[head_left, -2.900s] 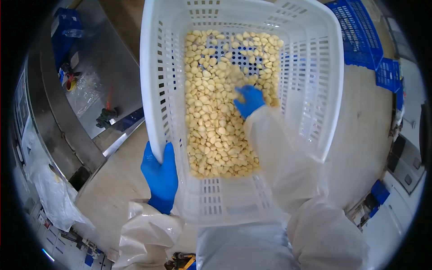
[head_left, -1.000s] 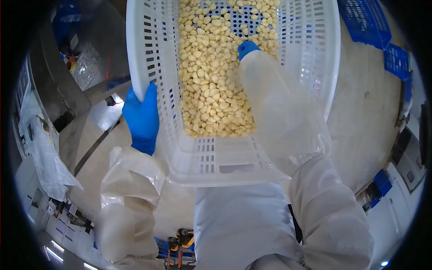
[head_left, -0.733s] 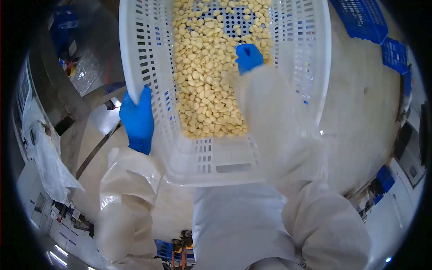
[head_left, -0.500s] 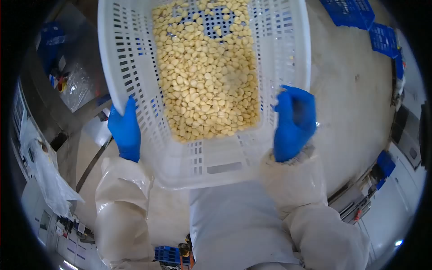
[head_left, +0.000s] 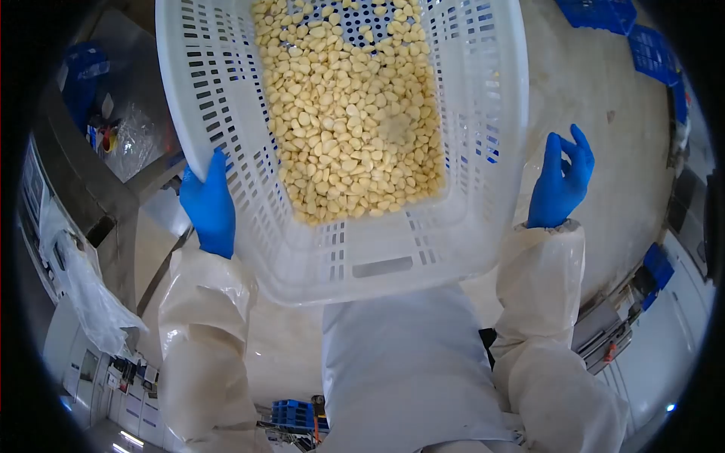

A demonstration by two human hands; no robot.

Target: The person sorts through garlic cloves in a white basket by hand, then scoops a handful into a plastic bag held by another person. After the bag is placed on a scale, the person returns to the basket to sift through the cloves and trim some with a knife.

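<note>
A white slotted plastic basket (head_left: 377,281) fills the upper middle, with many pale cream, flattish pieces (head_left: 340,143) spread over its perforated bottom. My left hand (head_left: 209,208), in a blue glove, grips the basket's left rim, thumb on the inner side. To the right of the basket, apart from its rim, my right hand (head_left: 562,177) in a blue glove is raised with its fingers spread and nothing in it.
Blue crates (head_left: 654,54) stand on the floor at the upper right. A metal counter (head_left: 91,177) with clear plastic wrap (head_left: 134,143) is at the left, a white plastic sheet (head_left: 94,302) below it. Blue crates (head_left: 293,414) also show at the bottom.
My right hand has moved from over the basket's right side out past the rim, to the right. The basket has shifted slightly up, my left hand still on it.
</note>
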